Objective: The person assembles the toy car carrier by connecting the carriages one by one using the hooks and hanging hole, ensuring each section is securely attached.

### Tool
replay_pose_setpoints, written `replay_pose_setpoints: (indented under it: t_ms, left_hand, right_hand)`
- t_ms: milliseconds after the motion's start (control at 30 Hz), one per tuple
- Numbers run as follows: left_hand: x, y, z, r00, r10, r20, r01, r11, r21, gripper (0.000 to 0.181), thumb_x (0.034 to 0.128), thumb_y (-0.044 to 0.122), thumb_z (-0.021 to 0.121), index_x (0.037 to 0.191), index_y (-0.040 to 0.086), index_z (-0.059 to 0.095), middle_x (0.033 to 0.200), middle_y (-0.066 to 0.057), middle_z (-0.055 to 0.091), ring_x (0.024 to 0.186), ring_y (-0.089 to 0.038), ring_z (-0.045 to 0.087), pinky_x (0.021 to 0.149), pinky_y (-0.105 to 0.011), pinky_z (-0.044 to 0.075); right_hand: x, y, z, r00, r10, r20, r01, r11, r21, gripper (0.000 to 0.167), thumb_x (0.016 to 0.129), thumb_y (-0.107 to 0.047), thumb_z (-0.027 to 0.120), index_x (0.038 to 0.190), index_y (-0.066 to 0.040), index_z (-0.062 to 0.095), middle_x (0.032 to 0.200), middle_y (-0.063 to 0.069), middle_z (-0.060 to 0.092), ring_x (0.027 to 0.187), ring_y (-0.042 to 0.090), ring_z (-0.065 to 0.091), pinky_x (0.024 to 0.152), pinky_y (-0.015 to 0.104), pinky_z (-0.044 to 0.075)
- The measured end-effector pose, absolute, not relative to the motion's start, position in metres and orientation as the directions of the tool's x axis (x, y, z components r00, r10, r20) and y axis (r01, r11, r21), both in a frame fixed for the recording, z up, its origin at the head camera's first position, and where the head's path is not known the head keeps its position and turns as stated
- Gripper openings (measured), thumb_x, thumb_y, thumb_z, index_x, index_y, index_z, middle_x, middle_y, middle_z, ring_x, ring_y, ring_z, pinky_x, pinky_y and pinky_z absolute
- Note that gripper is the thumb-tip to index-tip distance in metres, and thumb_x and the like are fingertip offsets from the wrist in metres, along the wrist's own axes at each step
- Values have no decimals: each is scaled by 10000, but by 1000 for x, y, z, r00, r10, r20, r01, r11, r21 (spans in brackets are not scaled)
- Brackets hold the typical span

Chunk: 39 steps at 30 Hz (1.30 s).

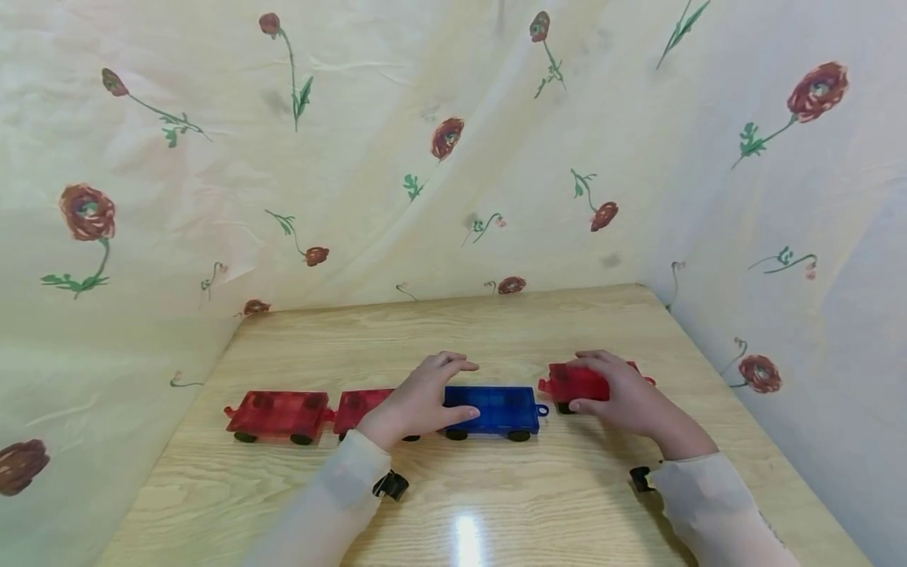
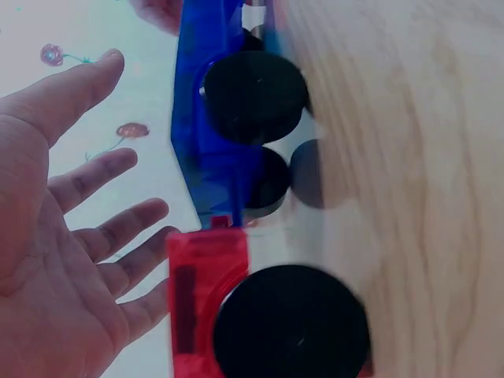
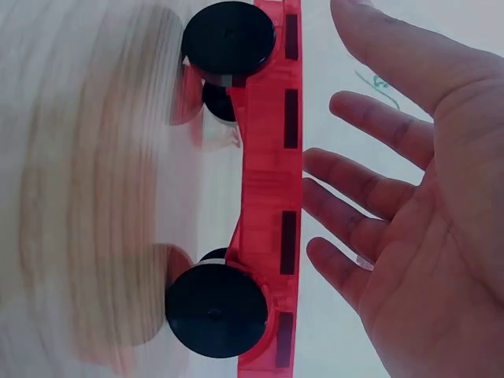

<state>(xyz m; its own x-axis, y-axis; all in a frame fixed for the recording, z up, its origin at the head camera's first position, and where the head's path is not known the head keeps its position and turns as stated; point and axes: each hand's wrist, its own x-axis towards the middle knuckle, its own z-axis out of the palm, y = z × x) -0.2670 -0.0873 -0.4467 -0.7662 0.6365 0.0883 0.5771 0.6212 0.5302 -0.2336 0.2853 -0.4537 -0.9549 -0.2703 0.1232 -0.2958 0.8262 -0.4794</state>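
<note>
Over the place where a red toy train car (image 1: pixel 357 405) meets a blue toy train car (image 1: pixel 499 411), my left hand (image 1: pixel 418 400) hovers with fingers spread. The left wrist view shows its palm beside the two cars, and it grips neither. To the right, a separate red toy train car (image 1: pixel 577 384) stands on black wheels (image 3: pixel 216 310). My right hand (image 1: pixel 627 398) hangs over that car, partly hiding it; in the right wrist view its fingers are extended alongside and hold nothing. A gap separates this car from the blue car's loop.
Another red car (image 1: pixel 278 413) stands at the left end, joined to the red car beside it. All stand on a wooden table (image 1: pixel 524 504). Flower-patterned cloth (image 1: pixel 383 94) hangs behind and at both sides. A black device (image 1: pixel 391 485) sits at the left wrist.
</note>
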Motion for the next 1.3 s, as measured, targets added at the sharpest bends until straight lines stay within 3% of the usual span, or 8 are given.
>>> replay_pose_setpoints:
  t_ms: [367, 533, 733, 967, 1300]
  left_hand:
    - [-263, -64, -454, -748, 664, 29, 604, 661, 444, 816, 873, 612, 783, 1563, 288, 491, 1577, 9, 446, 1447, -261, 414, 1147, -528, 422]
    - [-259, -55, -455, -732, 681, 16, 633, 671, 386, 817, 858, 563, 825, 1553, 280, 500, 1511, 13, 508, 1392, -255, 472, 1122, -507, 453]
    - [-258, -54, -456, -728, 685, -7, 647, 691, 323, 739, 878, 504, 830, 1525, 320, 522, 1470, 40, 549, 1366, -237, 512, 1133, -464, 447]
    - [-259, -60, -455, -753, 658, -23, 605, 706, 369, 712, 902, 437, 833, 1529, 304, 522, 1506, -2, 531, 1370, -251, 509, 1123, -479, 456]
    - [-260, -60, -457, -752, 659, -17, 588, 683, 433, 677, 916, 370, 832, 1522, 312, 535, 1502, 12, 516, 1398, -249, 475, 1129, -474, 450]
  right_hand:
    - [-233, 286, -456, -959, -265, 104, -283, 848, -448, 760, 849, -372, 897, 1481, -92, 582, 1550, 215, 460, 1388, 500, 428, 1043, 698, 438]
    - [-234, 287, -458, -956, -273, 107, -292, 859, -420, 794, 833, -406, 903, 1493, -110, 574, 1538, 213, 480, 1380, 495, 439, 1036, 706, 438]
    - [-234, 286, -460, -961, -258, 102, -277, 874, -400, 715, 848, -353, 899, 1462, -130, 610, 1541, 214, 479, 1390, 495, 423, 1041, 710, 432]
    - [-234, 281, -458, -963, -249, 106, -271, 881, -387, 625, 867, -257, 885, 1419, -99, 636, 1521, 223, 497, 1388, 492, 429, 1058, 698, 426]
    - [-232, 282, -456, -966, -243, 92, -260, 883, -392, 594, 859, -271, 892, 1384, -115, 663, 1464, 207, 542, 1309, 470, 508, 1002, 665, 492]
